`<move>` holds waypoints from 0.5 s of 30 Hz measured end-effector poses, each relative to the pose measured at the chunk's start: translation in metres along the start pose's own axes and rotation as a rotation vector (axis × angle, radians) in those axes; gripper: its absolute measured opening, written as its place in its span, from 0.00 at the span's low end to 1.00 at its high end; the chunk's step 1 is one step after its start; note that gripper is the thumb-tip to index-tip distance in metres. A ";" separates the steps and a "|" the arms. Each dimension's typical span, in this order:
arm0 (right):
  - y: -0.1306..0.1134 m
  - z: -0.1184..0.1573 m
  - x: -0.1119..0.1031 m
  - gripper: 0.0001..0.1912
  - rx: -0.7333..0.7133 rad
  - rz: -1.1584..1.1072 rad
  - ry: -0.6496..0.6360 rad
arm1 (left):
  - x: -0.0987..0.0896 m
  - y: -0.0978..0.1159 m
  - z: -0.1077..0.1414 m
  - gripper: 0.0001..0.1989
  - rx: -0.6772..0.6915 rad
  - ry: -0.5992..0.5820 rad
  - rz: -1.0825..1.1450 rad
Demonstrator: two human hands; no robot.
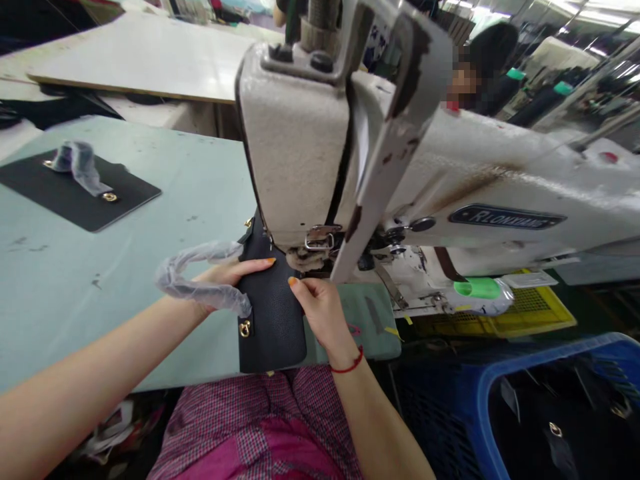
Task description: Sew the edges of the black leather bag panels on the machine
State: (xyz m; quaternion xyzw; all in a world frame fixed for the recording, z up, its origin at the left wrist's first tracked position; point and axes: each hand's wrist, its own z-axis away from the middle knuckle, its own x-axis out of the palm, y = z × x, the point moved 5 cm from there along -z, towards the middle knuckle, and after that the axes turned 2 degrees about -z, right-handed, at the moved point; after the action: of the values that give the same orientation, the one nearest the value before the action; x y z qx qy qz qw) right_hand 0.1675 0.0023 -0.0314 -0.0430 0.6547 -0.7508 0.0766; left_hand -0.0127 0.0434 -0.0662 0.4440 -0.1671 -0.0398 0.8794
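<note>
A black leather bag panel [273,320] lies flat under the head of a sewing machine [295,147]. Its looped handle [183,290] is wrapped in clear plastic and joined by gold rings; one gold ring [245,328] shows near the panel's lower left. My left hand [225,275] reaches through the loop and holds the panel's left side, one digit stretched across its top; its other fingers are hidden. With bent fingers, my right hand [320,307] pinches the panel's right edge just below the presser foot. The needle area is mostly hidden by the machine head.
Another black panel [115,203] with a wrapped handle lies on the pale green table [200,173] to the left. A blue basket [483,400] at lower right holds black pieces. A yellow crate [540,313] sits behind it. A person [493,60] is in the background.
</note>
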 end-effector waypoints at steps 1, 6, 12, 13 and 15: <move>-0.001 -0.001 0.000 0.25 -0.004 -0.003 0.000 | 0.002 0.000 0.000 0.30 -0.022 -0.015 0.038; -0.004 -0.004 0.000 0.24 -0.008 0.026 -0.006 | 0.004 0.006 -0.002 0.31 0.009 -0.012 0.045; -0.008 -0.005 0.000 0.25 -0.032 0.065 0.030 | 0.005 0.006 -0.003 0.34 0.002 -0.021 0.030; -0.008 -0.005 0.000 0.25 -0.034 0.070 0.034 | 0.005 0.005 -0.004 0.35 0.001 -0.021 0.024; -0.007 -0.005 0.000 0.26 -0.040 0.081 0.037 | 0.005 0.005 -0.004 0.35 -0.002 -0.020 0.020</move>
State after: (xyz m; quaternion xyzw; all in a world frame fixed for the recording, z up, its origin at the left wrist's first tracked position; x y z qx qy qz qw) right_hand 0.1661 0.0085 -0.0250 -0.0040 0.6721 -0.7345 0.0939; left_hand -0.0073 0.0485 -0.0627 0.4413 -0.1802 -0.0355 0.8784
